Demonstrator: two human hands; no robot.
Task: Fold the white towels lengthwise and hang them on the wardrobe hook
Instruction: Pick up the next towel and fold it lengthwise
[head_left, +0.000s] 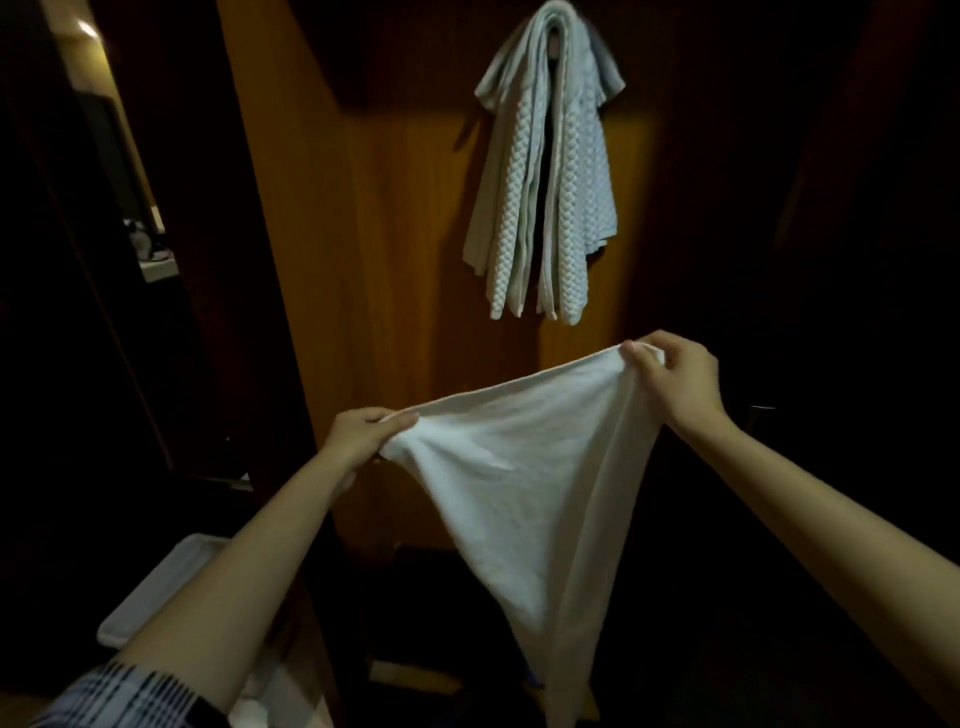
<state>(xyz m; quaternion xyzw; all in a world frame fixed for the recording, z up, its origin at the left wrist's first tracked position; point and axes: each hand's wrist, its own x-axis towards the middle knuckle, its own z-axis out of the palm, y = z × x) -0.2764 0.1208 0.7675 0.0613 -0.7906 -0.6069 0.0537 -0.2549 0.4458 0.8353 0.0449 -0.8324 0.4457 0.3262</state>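
Both the left hand (363, 434) and the right hand (670, 371) pinched corners of the white towel (519, 467), held below the crowded hook (555, 47); one more towel could slip off

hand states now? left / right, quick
Left hand: closed, pinching one top corner of the white towel.
Right hand: closed, pinching the other top corner of it.
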